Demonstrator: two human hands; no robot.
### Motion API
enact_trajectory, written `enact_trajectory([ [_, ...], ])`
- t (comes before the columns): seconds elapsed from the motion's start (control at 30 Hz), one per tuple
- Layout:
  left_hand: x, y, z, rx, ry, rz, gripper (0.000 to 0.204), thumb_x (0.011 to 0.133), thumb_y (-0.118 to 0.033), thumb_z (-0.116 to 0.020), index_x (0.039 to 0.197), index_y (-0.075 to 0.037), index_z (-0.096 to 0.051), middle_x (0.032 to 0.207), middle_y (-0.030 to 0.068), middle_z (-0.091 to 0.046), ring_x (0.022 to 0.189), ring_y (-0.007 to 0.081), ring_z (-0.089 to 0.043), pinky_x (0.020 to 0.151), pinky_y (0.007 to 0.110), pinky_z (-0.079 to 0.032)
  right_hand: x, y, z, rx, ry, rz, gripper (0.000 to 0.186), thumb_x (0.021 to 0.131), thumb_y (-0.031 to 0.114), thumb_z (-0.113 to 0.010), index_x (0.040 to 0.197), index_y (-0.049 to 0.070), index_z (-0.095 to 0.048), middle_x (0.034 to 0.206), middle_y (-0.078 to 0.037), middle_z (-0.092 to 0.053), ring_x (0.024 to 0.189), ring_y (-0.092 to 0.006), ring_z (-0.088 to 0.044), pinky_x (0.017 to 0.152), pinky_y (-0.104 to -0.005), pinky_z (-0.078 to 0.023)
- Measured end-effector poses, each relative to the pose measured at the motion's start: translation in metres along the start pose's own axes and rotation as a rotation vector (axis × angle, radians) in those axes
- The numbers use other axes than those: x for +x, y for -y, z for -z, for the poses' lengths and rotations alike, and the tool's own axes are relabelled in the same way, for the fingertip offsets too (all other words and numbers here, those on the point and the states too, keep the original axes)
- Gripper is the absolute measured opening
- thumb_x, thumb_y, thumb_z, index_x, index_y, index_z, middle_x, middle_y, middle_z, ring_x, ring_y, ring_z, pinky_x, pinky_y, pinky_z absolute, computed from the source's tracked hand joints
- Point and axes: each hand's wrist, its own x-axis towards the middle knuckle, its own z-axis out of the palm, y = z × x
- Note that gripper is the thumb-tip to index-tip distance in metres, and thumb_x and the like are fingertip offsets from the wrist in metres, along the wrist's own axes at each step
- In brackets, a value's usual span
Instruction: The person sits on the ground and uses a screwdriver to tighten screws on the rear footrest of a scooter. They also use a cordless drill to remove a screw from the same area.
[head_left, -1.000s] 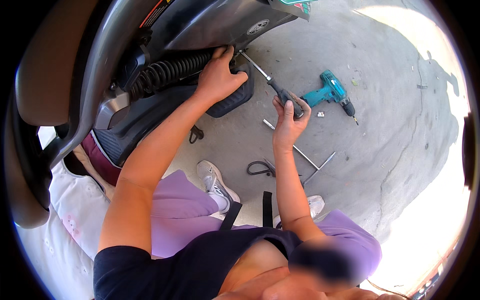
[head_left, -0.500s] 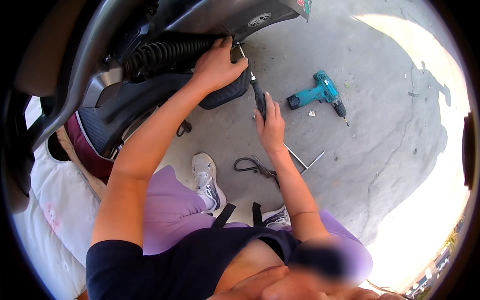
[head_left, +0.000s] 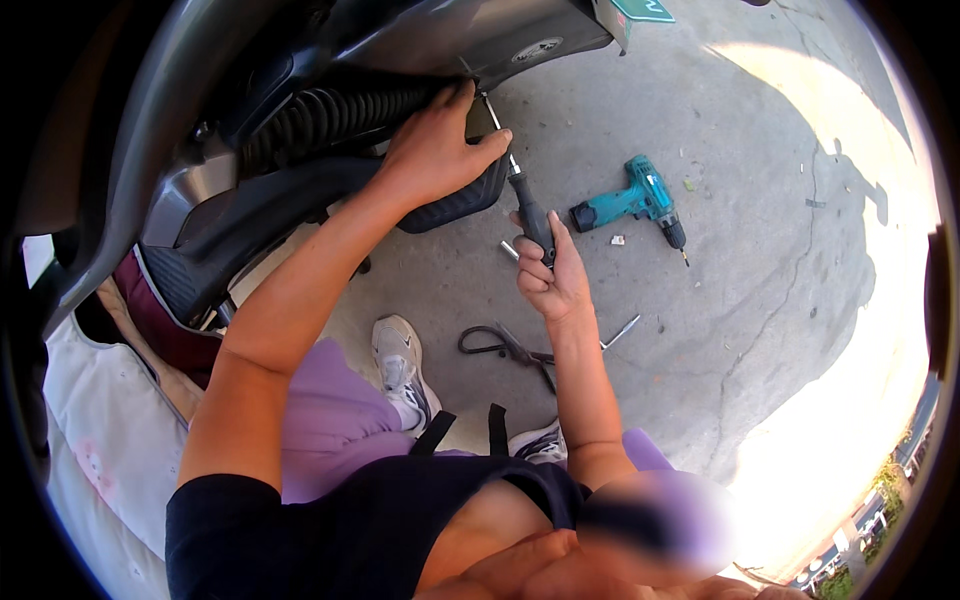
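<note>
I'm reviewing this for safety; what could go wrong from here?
The screwdriver in the right grip has its far end close to the left grip, so a slip might jab the fingers. It could also scratch the gray panel, whose lower edge is nearby. The teal drill lies on the ground, where it might be kicked.

- Screwdriver (head_left: 536,222): tip indistinct at grey panel's (head_left: 440,50) lower edge; seating cannot be determined.
- Left hand (head_left: 430,150): fingertip contact unclear.
- Metal rod (head_left: 509,251): middle hidden behind right hand (head_left: 556,280).
- Green plate (head_left: 645,10): cut off by upper edge.
- Emblem (head_left: 537,49): too small to make out.
</note>
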Motion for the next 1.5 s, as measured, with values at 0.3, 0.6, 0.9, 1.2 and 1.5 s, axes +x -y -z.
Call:
enact_trajectory([
  [0.3, -0.018, 0.015, 0.004, -0.057, -0.160, -0.243, 0.039, 0.085, -0.017, -0.062, 0.122, -0.004, -0.059, 0.127, 0.0184, -0.055, 0.115, 0.0342, -0.054, 0.098, 0.037, -0.044, 0.006, -0.008, 0.000, -0.213, 0.053, 0.126, 0.053, 0.101, 0.045, -0.029, 0.103, 0.000, -0.057, 0.047, 0.004, -0.032, 0.035, -0.0064, -0.023, 0.037, -0.0242, -0.022],
  [0.6, -0.083, -0.014, -0.092, -0.645, 0.282, 0.204, 0.028, 0.092, -0.024, -0.057, 0.108, 0.000, -0.055, 0.096, 0.0081, -0.061, 0.087, 0.0212, -0.060, 0.077, 0.033, -0.048, 0.006, 0.002, 0.001, 0.020, 0.120, -0.062, 0.057, 0.098, 0.054, -0.031, 0.083, 0.005, -0.057, 0.042, 0.005, -0.030, 0.030, -0.0072, -0.024, 0.032, -0.0220, -0.021],
  [0.9, -0.071, -0.015, -0.112, -1.559, 0.506, 0.367, 0.030, 0.098, -0.031, -0.050, 0.109, -0.004, -0.053, 0.104, 0.0094, -0.062, 0.093, 0.0173, -0.062, 0.083, 0.035, -0.050, -0.016, 0.074, -0.025, -1.600, -0.351, 0.158, 0.043, 0.099, 0.037, -0.043, 0.110, -0.002, -0.058, 0.079, -0.012, -0.065, 0.060, -0.0152, -0.057, 0.061, -0.0280, -0.051],
  [1.2, -0.079, -0.022, -0.138, -2.040, 0.383, 0.583, 0.034, 0.098, -0.044, -0.044, 0.112, -0.013, -0.050, 0.092, 0.0037, -0.059, 0.086, 0.0172, -0.058, 0.068, 0.034, -0.049, 0.140, 0.162, -0.135, -0.075, -0.037, 0.643, 0.040, 0.099, 0.026, -0.035, 0.125, 0.001, -0.051, 0.123, -0.018, -0.057, 0.112, -0.0323, -0.056, 0.096, -0.0472, -0.047],
  [1.5, -0.076, -0.028, -0.155, -2.306, 0.257, 0.599, 0.052, 0.098, -0.054, -0.031, 0.126, -0.012, -0.045, 0.091, 0.0077, -0.059, 0.082, 0.0211, -0.057, 0.066, 0.035, -0.047, 0.178, 0.173, -0.133, -0.287, 0.112, 1.006, 0.044, 0.095, 0.035, -0.042, 0.125, 0.005, -0.053, 0.125, -0.013, -0.055, 0.113, -0.0330, -0.054, 0.096, -0.0535, -0.046],
])
